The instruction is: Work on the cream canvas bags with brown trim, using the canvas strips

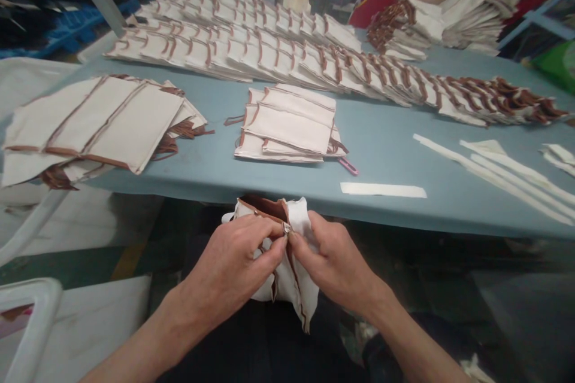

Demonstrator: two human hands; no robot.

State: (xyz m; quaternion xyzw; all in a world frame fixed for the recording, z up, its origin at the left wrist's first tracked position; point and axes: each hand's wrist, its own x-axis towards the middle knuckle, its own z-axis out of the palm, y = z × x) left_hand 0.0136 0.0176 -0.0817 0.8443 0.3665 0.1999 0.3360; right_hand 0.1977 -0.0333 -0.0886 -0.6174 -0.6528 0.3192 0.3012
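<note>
On my remote feed, my left hand and right hand pinch the upper edge of a white, brown-lined pouch, close together, before the worktop. Beyond, I see a pouch stack, a pink tool and a white strip lying flat.

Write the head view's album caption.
Left hand and right hand pinch a brown-edged white piece by a blue table.

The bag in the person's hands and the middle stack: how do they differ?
The held bag is gripped by the left hand and right hand; the middle stack lies on the table. The held bag's mouth gapes, showing brown inside; the middle stack's pieces lie flat. Both are off-white with brown trim.
</note>
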